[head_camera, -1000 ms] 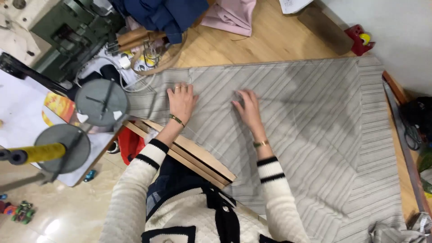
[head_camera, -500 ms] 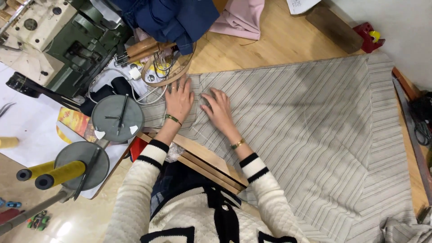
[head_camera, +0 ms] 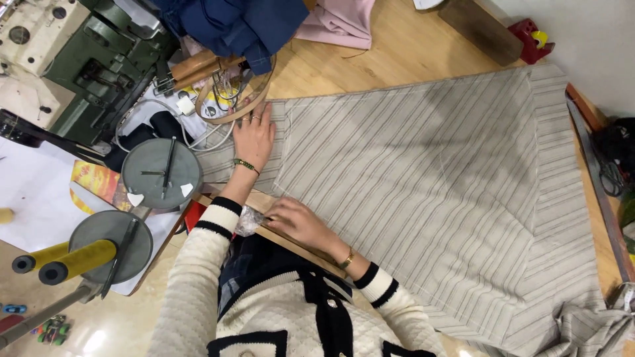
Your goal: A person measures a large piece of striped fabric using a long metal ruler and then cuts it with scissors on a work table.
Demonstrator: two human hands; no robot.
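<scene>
The left hand (head_camera: 254,137) lay flat and open, palm down, fingers together and pointing away from the body, rings on two fingers and a green bracelet at the wrist. The left arm reached straight forward in a cream sleeve with dark-banded cuff. The right hand (head_camera: 299,221) rested close to the torso, fingers curled loosely leftward, a gold bracelet on its bent wrist.

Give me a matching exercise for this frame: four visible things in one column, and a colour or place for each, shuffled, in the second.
1. left hand
2. right hand
3. folded garment
4. spool rods

a. yellow
b. flat on the striped grey fabric, near its far left corner
c. navy blue
d. at the fabric's near edge, by the wooden table edge

Pairs: 1-b, 2-d, 3-c, 4-a
</scene>
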